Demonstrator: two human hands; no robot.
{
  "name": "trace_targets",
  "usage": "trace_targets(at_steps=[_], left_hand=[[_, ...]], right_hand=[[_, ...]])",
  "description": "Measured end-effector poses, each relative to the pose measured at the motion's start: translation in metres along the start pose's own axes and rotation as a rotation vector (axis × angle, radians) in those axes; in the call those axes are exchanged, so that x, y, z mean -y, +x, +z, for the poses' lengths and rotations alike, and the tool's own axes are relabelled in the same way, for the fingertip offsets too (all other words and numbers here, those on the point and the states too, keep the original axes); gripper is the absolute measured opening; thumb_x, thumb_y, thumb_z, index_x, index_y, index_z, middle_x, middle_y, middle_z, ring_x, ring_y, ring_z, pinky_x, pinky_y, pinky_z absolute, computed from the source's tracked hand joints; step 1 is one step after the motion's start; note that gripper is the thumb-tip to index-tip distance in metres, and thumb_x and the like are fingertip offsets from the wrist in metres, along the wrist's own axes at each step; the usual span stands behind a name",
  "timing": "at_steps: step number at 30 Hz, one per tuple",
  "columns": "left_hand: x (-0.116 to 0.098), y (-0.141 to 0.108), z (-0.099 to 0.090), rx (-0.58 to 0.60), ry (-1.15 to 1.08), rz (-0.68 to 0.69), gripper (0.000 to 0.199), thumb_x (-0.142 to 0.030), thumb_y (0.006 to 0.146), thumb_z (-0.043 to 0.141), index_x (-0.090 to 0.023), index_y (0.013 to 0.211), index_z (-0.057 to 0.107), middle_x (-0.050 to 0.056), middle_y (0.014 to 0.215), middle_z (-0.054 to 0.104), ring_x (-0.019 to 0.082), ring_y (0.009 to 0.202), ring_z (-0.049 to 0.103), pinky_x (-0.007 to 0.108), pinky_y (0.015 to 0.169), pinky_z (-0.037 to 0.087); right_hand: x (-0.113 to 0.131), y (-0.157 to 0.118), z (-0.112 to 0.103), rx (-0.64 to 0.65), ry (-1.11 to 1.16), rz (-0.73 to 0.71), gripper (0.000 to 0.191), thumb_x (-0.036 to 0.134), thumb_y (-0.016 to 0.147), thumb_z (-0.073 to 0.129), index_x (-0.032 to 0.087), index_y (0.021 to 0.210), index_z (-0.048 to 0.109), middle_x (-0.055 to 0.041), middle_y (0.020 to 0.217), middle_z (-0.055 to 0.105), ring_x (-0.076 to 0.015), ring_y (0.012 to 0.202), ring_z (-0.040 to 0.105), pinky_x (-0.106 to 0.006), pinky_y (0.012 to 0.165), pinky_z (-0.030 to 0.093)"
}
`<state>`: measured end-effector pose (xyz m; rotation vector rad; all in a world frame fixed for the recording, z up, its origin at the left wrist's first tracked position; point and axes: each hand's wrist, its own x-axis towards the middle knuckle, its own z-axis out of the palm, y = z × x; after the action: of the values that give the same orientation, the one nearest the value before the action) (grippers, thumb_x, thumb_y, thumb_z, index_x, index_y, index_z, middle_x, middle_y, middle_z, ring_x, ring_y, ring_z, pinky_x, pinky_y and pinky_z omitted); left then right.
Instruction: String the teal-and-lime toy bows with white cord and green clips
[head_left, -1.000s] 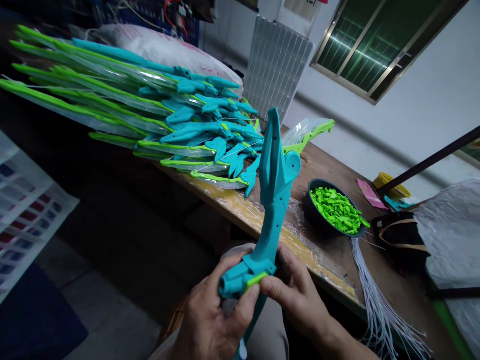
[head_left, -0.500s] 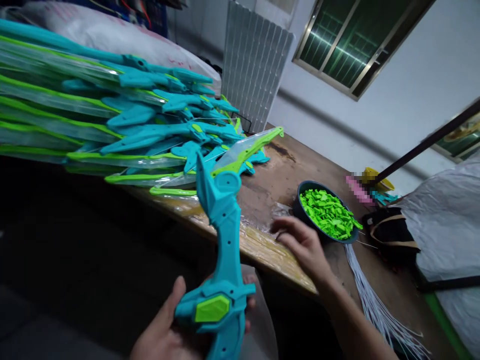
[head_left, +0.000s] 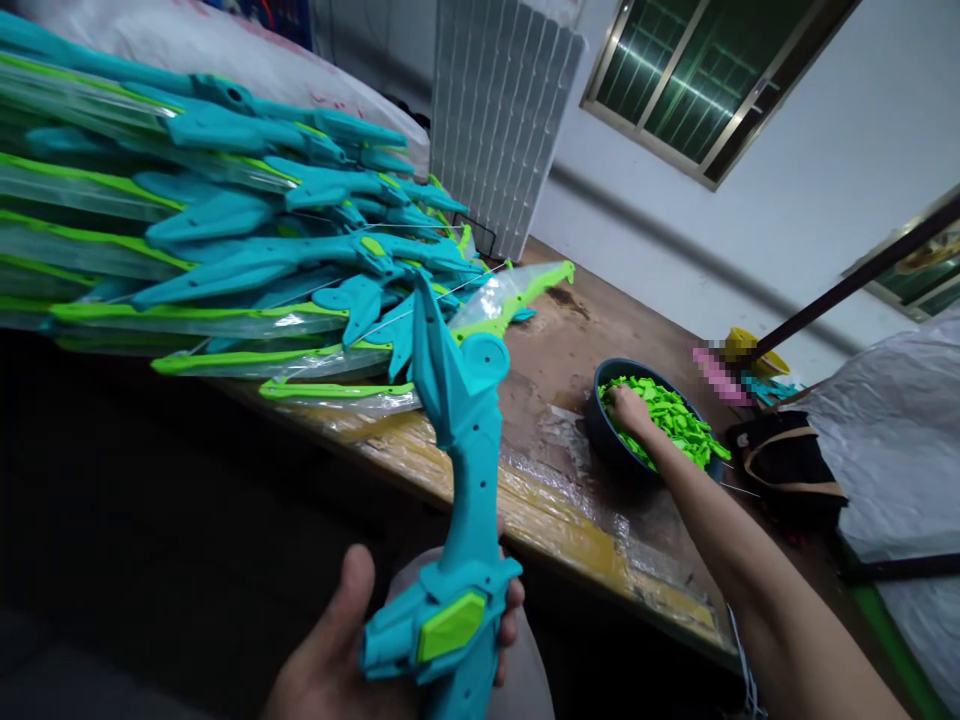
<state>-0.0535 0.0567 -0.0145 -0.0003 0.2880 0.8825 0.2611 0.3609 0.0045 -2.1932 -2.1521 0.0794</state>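
My left hand (head_left: 337, 650) supports a teal plastic toy bow body (head_left: 476, 490) from below, fingers curled around its far side and thumb sticking out. A lime green hexagonal plate (head_left: 451, 626) sits in the middle of this body, whose lower end runs out of view. Over at the dark bowl (head_left: 622, 452), my right hand (head_left: 630, 408) reaches down into small lime green plastic pieces (head_left: 679, 425). Its fingertips are hidden among the pieces, so I cannot tell what they grip.
Many teal and green toy bows (head_left: 247, 220) lie stacked on the left of the table (head_left: 547, 400). Near the bowl are a black bag (head_left: 795, 470) and a yellow container (head_left: 754, 352). A dark bar (head_left: 855, 285) slants at the right.
My right hand has moved from above the table edge into the bowl. The bow body stays in my left hand, a little further right in view.
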Motion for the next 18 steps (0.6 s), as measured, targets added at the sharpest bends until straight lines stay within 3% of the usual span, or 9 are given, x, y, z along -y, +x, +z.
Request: trace_targets(at_steps=[3, 6, 8, 10, 12, 14, 18], left_hand=[[-0.014, 0.001, 0.004, -0.012, 0.003, 0.072, 0.074, -0.080, 0.081, 0.058, -0.020, 0.117, 0.082, 0.011, 0.126, 0.077, 0.034, 0.118, 0.072, 0.044, 0.106, 0.055], [-0.022, 0.000, 0.009, 0.002, 0.010, 0.221, 0.057, -0.066, 0.088, 0.064, -0.022, 0.120, 0.080, 0.009, 0.130, 0.075, 0.032, 0.118, 0.072, 0.045, 0.103, 0.057], [-0.024, 0.002, 0.014, 0.029, 0.036, 0.310, 0.049, -0.057, 0.085, 0.075, -0.022, 0.120, 0.079, 0.009, 0.125, 0.078, 0.030, 0.112, 0.074, 0.046, 0.101, 0.059], [-0.021, 0.006, 0.020, 0.004, 0.062, 0.359, 0.050, -0.045, 0.075, 0.090, -0.022, 0.117, 0.079, 0.008, 0.110, 0.082, 0.026, 0.102, 0.076, 0.047, 0.103, 0.058], [-0.016, 0.012, 0.026, -0.084, 0.103, 0.397, 0.054, -0.034, 0.061, 0.101, -0.019, 0.109, 0.081, 0.007, 0.098, 0.083, 0.025, 0.096, 0.077, 0.045, 0.105, 0.057], [-0.008, 0.017, 0.030, -0.150, 0.141, 0.456, 0.052, -0.030, 0.056, 0.103, -0.015, 0.101, 0.081, 0.008, 0.096, 0.083, 0.025, 0.097, 0.077, 0.041, 0.106, 0.057], [0.010, 0.015, 0.032, -0.157, 0.191, 0.551, 0.049, -0.038, 0.062, 0.100, -0.013, 0.098, 0.080, 0.009, 0.095, 0.082, 0.025, 0.088, 0.077, 0.037, 0.092, 0.062]], right_hand=[[-0.003, -0.004, -0.003, -0.040, 0.003, 0.011, 0.028, 0.035, 0.102, 0.068, 0.015, 0.122, 0.066, -0.0091, 0.124, 0.066, -0.0235, 0.110, 0.067, -0.045, 0.096, 0.058], [-0.008, -0.014, -0.019, -0.158, 0.061, 0.008, 0.026, 0.037, 0.102, 0.067, 0.015, 0.117, 0.067, -0.0080, 0.118, 0.068, -0.0218, 0.104, 0.068, -0.043, 0.093, 0.059], [-0.007, -0.025, -0.034, -0.256, 0.129, -0.016, 0.026, 0.039, 0.103, 0.066, 0.014, 0.111, 0.067, -0.0062, 0.109, 0.069, -0.0195, 0.096, 0.069, -0.039, 0.088, 0.059], [0.000, -0.042, -0.049, -0.343, 0.217, -0.080, 0.030, 0.042, 0.103, 0.064, 0.013, 0.102, 0.067, -0.0034, 0.095, 0.070, -0.0165, 0.082, 0.068, -0.034, 0.079, 0.059], [0.015, -0.070, -0.062, -0.409, 0.311, -0.191, 0.038, 0.048, 0.105, 0.058, 0.013, 0.094, 0.067, -0.0019, 0.080, 0.068, -0.0150, 0.068, 0.065, -0.029, 0.067, 0.056], [0.036, -0.110, -0.073, -0.466, 0.391, -0.329, 0.042, 0.052, 0.104, 0.052, 0.014, 0.091, 0.068, -0.0030, 0.074, 0.068, -0.0161, 0.064, 0.063, -0.028, 0.062, 0.053], [0.080, -0.206, -0.089, -0.558, 0.405, -0.642, 0.024, 0.038, 0.100, 0.060, 0.018, 0.092, 0.070, -0.0064, 0.090, 0.070, -0.0172, 0.079, 0.066, -0.027, 0.071, 0.053]])
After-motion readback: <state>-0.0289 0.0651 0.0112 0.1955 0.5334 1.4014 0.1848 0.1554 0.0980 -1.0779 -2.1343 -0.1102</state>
